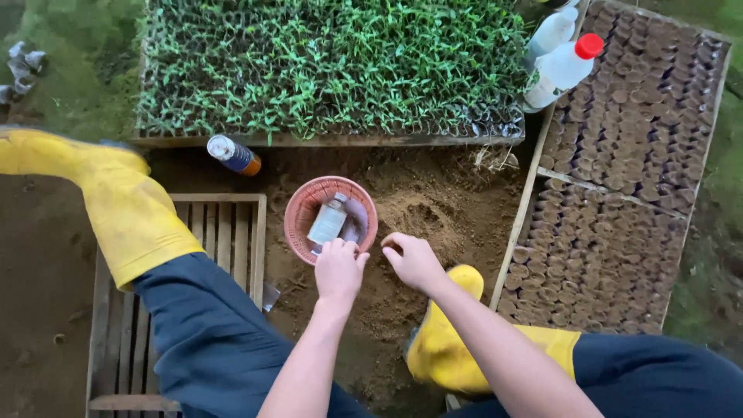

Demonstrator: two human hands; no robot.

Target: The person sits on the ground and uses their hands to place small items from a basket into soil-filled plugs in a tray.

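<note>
Just this side of the pink basket (298, 220), both hands hover over bare soil. The left hand (338, 268) touches the basket's near rim, fingers curled in; whether they pinch anything cannot be told. The right hand (413, 259), just right of the basket, is loosely curled. A small bottle (327, 221) lies inside the basket. Beyond the basket stands a tray of green seedlings (333, 66).

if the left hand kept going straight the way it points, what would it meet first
Probably the pink basket: the left hand points up the picture at its near rim, with a small bottle lying inside just beyond. Height above the rim is unclear.
</note>
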